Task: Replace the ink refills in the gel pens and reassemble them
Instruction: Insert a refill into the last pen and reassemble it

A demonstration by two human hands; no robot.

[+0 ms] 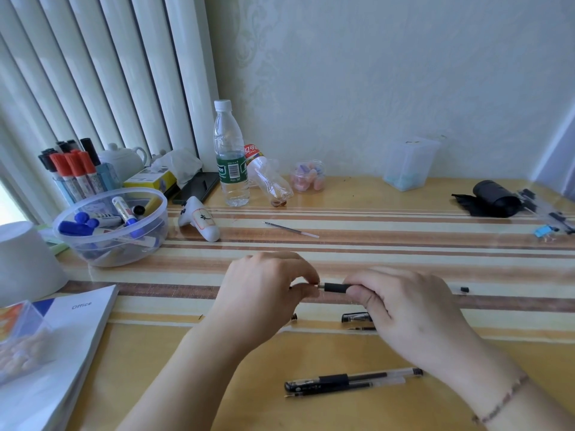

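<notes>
From the head view, both hands work just above the middle of the surface: the right hand has its grip closed round the pen barrel, while the left hand pinches the small tip piece at its end. Loose cap and finished pen lie toward the near edge. A slipped pinch could send the tip rolling away.

Pale wall with faint embossed damask pattern, cream-green tint. White vertical blinds fill the left side, slats closed; bright daylight at the far left edge. Wooden desk, yellow tone, with brown and cream stripes running left to right under a glossy clear cover that reflects light. Pale blue-white panel at right edge. Soft, even daylight throughout.
</notes>
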